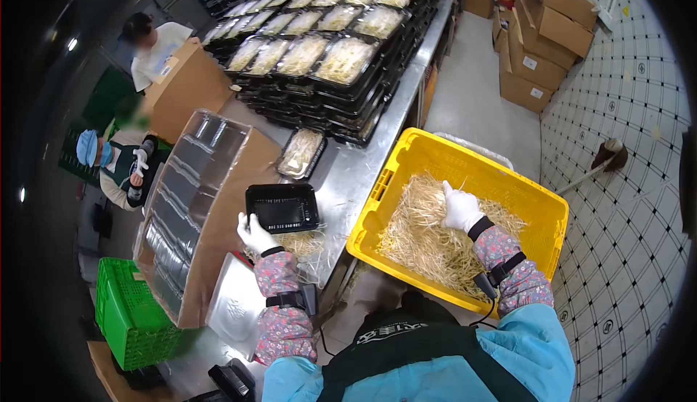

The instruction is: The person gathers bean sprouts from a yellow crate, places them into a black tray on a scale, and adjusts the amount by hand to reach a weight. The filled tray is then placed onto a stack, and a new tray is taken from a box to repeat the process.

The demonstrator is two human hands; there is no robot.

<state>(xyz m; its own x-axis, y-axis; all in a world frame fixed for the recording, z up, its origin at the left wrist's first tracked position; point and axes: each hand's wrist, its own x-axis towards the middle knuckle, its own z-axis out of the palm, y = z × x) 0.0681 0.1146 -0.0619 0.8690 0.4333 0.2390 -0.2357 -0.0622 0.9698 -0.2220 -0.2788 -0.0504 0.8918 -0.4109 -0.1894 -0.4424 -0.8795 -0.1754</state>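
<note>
In a white glove, my left hand (pixel 257 234) grips the left edge of an empty black plastic tray (pixel 282 207), above the metal table. Loose sprouts (pixel 301 244) lie below the tray. My gloved right hand (pixel 460 208) is down in the yellow crate (pixel 534 191), closed on some of the pale sprouts (pixel 421 235) heaped there. A filled, covered tray (pixel 301 153) rests on the table just beyond the black one. Left of my left hand stands an open cardboard box (pixel 239 162) of stacked black trays.
Tall stacks of filled trays (pixel 341 57) cover the table's far part. Below my left forearm lies a metal plate or scale (pixel 236 300). A green crate (pixel 134 315) stands at the left. Two people (pixel 156 50) are beyond the box. Cardboard boxes (pixel 534 61) line the right wall.
</note>
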